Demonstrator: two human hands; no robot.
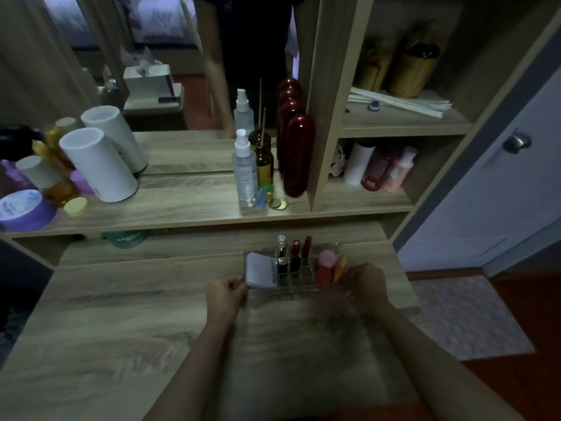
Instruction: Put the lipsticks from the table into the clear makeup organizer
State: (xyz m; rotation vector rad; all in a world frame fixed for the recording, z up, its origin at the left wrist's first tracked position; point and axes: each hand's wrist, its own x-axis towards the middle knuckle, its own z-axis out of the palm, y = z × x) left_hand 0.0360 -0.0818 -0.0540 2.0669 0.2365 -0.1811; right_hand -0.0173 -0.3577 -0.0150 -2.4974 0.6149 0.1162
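The clear makeup organizer sits on the wooden table, toward its far side. Upright in its slots stand a clear-capped tube, a dark red lipstick and a taller red lipstick. A white compact lies in its left part, pink and orange sponges in its right part. My left hand grips the organizer's left end and my right hand grips its right end. No loose lipstick shows on the table.
A raised shelf behind holds a white cylinder, purple jar, spray bottle, amber diffuser and tall red bottle. A mirror rises behind. Side cubbies hold bottles. A door stands at right.
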